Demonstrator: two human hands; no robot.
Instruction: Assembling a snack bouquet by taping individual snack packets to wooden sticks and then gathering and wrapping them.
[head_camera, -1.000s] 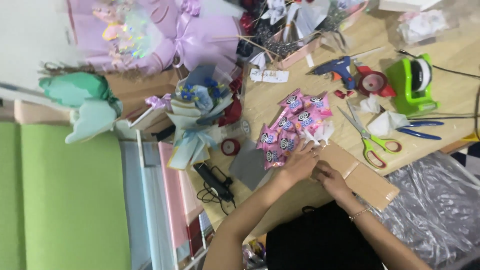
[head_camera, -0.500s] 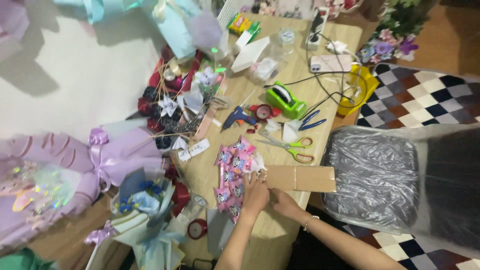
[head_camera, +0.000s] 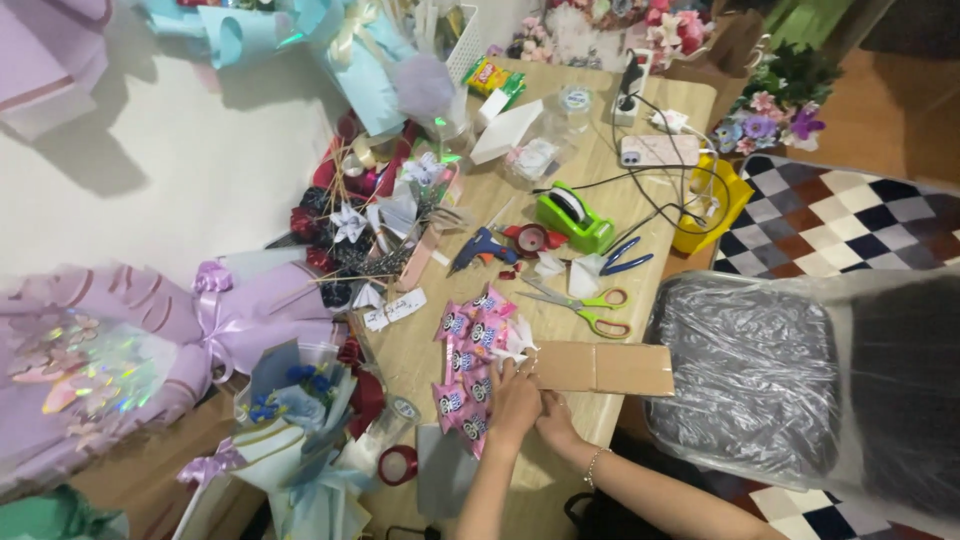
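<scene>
Near the table's (head_camera: 560, 480) front edge, the left hand (head_camera: 513, 402) presses flat on pink snack packets (head_camera: 468, 362) already fanned together. The right hand (head_camera: 556, 420) pinches the cardboard strip (head_camera: 600, 368), apparently not yet wrapped around them.

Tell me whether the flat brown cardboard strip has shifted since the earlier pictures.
No. The flat brown cardboard strip still lies right beside the green-handled scissors, at the same gap and angle; only the camera has turned.
</scene>
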